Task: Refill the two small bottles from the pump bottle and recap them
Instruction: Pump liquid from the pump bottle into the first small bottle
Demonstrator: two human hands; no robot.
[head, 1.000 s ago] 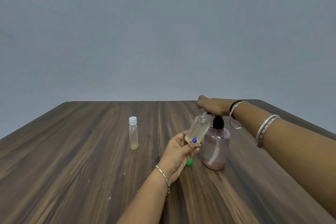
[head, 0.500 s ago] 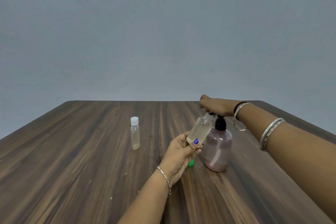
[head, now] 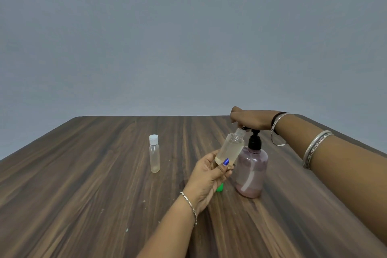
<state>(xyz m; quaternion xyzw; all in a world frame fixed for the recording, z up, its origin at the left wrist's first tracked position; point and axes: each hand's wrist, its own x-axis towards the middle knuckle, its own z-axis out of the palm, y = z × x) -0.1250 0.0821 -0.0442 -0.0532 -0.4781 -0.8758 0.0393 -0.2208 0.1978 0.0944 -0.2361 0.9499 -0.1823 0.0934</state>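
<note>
Roughly midway, by the look of it: one small capped bottle (head: 154, 154) stands upright on the desk (head: 83, 184), well apart to the left, white lid on, with only a little pale liquid visible at its bottom, so whether it has had its refill I cannot tell. The other, an open small bottle (head: 230, 148), is up off the desk, tilted with its neck leaning right to meet the spout of the pump bottle (head: 252, 170). It looks largely full of pale liquid, so I judge this fill is near its end, with recapping to follow.

The left hand (head: 207, 176) holds that open bottle by its lower end, fingers (head: 225, 161) and thumb pinched round the base. The right hand (head: 250, 119) lies palm-down on the black pump head, fingers straight, pressing rather than gripping. A green cap (head: 219, 187) sits on the desk just behind the left hand, beside the pump bottle's base, half hidden.
</note>
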